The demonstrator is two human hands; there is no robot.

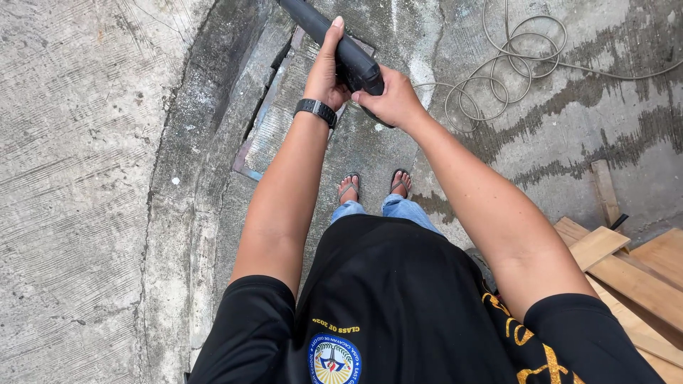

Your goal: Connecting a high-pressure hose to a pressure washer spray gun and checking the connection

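We're looking straight down over outstretched arms, and both hands are on the same thing: a black power tool (341, 46) with a long dark barrel running up and away out of the top of the view. Our left hand (326, 75) is wrapped along the side of the barrel, fingers stretched forward along it, a black wristwatch (316, 111) just behind on the wrist. Our right hand (393, 99) is closed tight round the rear grip of the tool, just beside the left hand, the two nearly touching. So the tool sits between and above both palms, held out ahead of the body over the concrete floor (85, 178).

Beyond the right hand, off to its outer side, a loose coil of grey cable (509, 67) lies on the wet concrete; we cannot tell whether it joins the tool. Below the left hand a flat slab (284, 121) covers part of a gutter. Directly under the hands we see two feet in flip-flops (373, 186). Well behind the right elbow, wooden planks (640, 277) lie stacked on the floor.
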